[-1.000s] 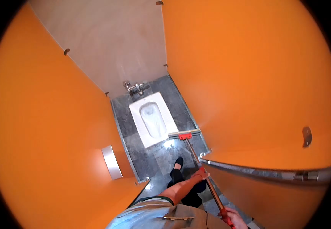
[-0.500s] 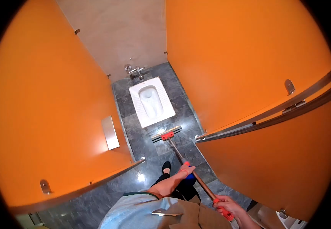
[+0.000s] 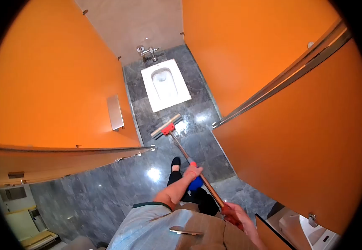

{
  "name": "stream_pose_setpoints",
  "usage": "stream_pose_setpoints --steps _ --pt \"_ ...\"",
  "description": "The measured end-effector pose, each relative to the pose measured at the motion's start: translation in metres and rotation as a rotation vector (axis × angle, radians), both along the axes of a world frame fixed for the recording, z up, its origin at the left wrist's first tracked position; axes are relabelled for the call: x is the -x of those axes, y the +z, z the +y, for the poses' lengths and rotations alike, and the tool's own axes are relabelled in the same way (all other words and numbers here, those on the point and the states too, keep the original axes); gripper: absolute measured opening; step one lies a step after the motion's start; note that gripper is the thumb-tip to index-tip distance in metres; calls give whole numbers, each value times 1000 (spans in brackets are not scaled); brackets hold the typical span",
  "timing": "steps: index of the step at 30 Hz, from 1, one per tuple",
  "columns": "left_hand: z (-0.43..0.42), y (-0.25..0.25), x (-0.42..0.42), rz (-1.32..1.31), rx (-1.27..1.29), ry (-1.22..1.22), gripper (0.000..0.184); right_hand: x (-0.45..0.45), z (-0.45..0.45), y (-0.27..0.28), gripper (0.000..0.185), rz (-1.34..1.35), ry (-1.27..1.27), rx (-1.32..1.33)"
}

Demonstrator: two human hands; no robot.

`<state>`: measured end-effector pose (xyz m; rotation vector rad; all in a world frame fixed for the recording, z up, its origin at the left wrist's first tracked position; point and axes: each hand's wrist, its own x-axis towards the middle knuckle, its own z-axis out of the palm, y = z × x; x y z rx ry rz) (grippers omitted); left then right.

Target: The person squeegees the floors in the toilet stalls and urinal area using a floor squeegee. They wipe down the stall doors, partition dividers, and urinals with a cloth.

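A floor squeegee with a red bracket and a wide blade rests on the grey tiles, tilted, just below the white squat toilet. Its long brown pole runs down to the right towards my body. My left hand is wrapped round the upper part of the pole. Lower down, my right hand grips the pole near its red end. Something blue shows beside the pole, under my left hand. My black shoe stands on the floor below the blade.
Orange partitions flank the stall, with an orange door at the right. A metal box is fixed to the left partition. Metal taps sit on the back wall. A white basin shows at the lower right.
The squeegee blade has moved left and back from beside the toilet's lower right corner, and has turned. Both hands stay on the pole. The view has shifted, showing more floor at the lower left.
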<state>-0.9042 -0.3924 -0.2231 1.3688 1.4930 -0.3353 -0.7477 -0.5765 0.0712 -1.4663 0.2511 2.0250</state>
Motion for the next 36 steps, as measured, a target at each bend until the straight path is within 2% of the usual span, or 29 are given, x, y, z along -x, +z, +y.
stream_pose_setpoints --steps 2,4,5,7,12,13,14,15,16,17,18,19,20,21,22,23,24,25,26,27,28,29,31,32,34,36 --pt "-40 20 -18 -70 -2 -34 60 -3 -34 21 40 -64 -60 3" --pt "-81 25 -32 -132 12 -91 59 1 -44 64 25 -287 5 159" --pt "-97 27 -37 -182 24 -121 60 1 -59 72 25 -293 9 151" --pt "-122 19 -41 -253 96 -128 63 -2 -92 75 40 -255 -24 161" --pt "-92 38 20 -394 191 -137 70 34 -79 61 33 -232 34 178" --pt "-82 36 44 -437 210 -108 74 46 -80 56 31 -223 45 188" --pt "-64 28 71 -401 181 -141 69 57 -91 19 26 -272 35 154" --pt "-54 29 102 -501 205 62 59 65 -100 -23 26 -276 39 136" --pt "-35 54 137 -541 221 216 52 70 -107 -64 25 -144 -2 109" --pt "-24 32 174 -517 127 262 50 80 -108 -81 23 -14 -35 86" --pt "-11 20 218 -562 48 353 51 97 -97 -83 23 -17 -10 72" --pt "4 35 267 -537 -35 406 51 119 -78 -84 22 39 -93 90" --pt "17 29 317 -553 -116 545 46 136 -60 -90 22 75 -93 92" --pt "26 51 364 -521 -197 746 39 153 -43 -96 22 111 -94 95" --pt "35 47 418 -622 -353 914 37 161 -38 -110 20 237 -175 90" --pt "46 65 471 -509 -369 1009 40 161 -40 -133 17 361 -263 93" --pt "56 93 519 -419 -547 1046 43 152 -47 -167 10 381 -261 122" --pt "65 134 558 -390 -733 1097 46 174 -44 -150 10 389 -230 114" --pt "81 126 615 -272 -737 1092 48 207 -46 -100 22 -138 81 -179" --pt "87 173 631 -348 -1037 1173 46 225 -47 -71 33 -671 374 -474" --pt "96 215 656 -339 -1047 1175 43 222 -54 -90 43 -692 433 -488" --pt "107 254 677 -336 -1055 1176 41 244 -50 -56 43 -701 432 -497" --pt "114 336 678 -361 -1300 1157 37 297 -45 36 40 -1018 663 -594" --pt "119 358 683 -318 -1407 1132 38 303 -51 36 38 -1024 659 -571" --pt "130 377 706 -257 -1522 1116 40 306 -69 15 35 -814 481 -459" --pt "152 374 741 -127 -1736 1477 48 309 -83 -12 31 -539 228 -290"
